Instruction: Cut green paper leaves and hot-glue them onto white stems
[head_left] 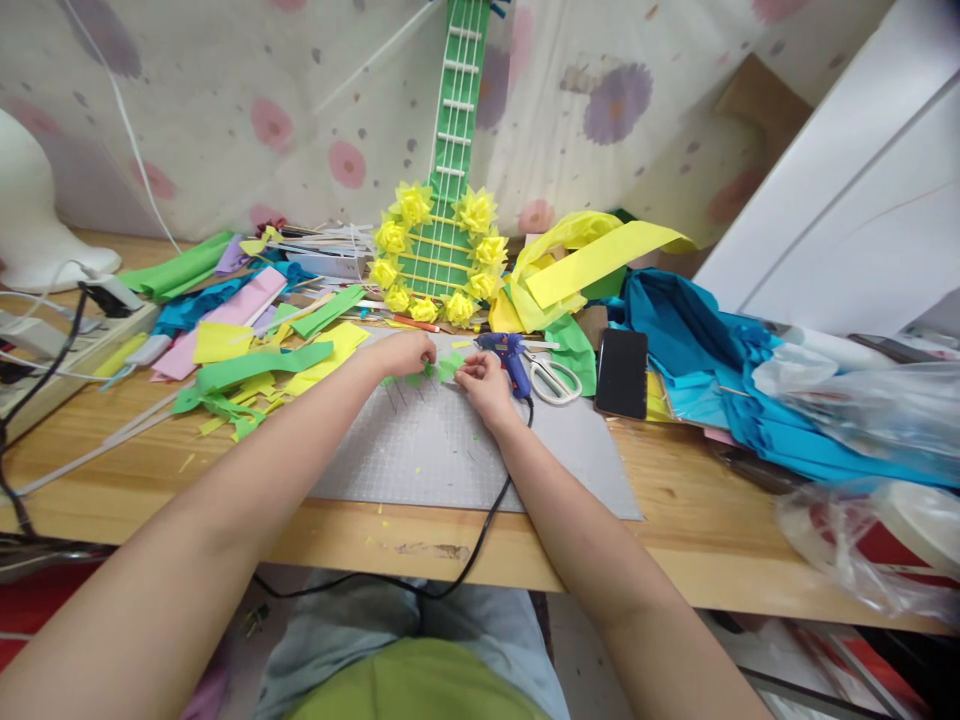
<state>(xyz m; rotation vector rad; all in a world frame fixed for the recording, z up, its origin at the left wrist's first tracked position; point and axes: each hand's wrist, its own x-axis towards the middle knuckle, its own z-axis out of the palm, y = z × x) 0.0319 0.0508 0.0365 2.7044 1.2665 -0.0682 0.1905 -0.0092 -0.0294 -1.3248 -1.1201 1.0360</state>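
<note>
My left hand point(409, 354) is closed in a pinch over the grey cutting mat point(405, 470), beside small bits of green paper; whatever its fingertips hold is too small to make out. Facing it, my right hand point(484, 385) pinches the edge of a small green paper piece point(450, 366). Several thin wire stems point(400, 393) with green tops lie below my left hand. A blue glue gun point(511, 360) rests just beyond my right hand, its black cord running over the mat. White-handled scissors point(553, 380) lie to the right of it.
A green paper guitar point(442, 215) ringed with yellow paper flowers stands at the back. Green, yellow and pink paper strips point(255, 365) are heaped left. To the right lie a phone point(622, 373), blue crepe paper point(679, 320) and plastic bags point(892, 410). A power strip point(82, 355) sits far left.
</note>
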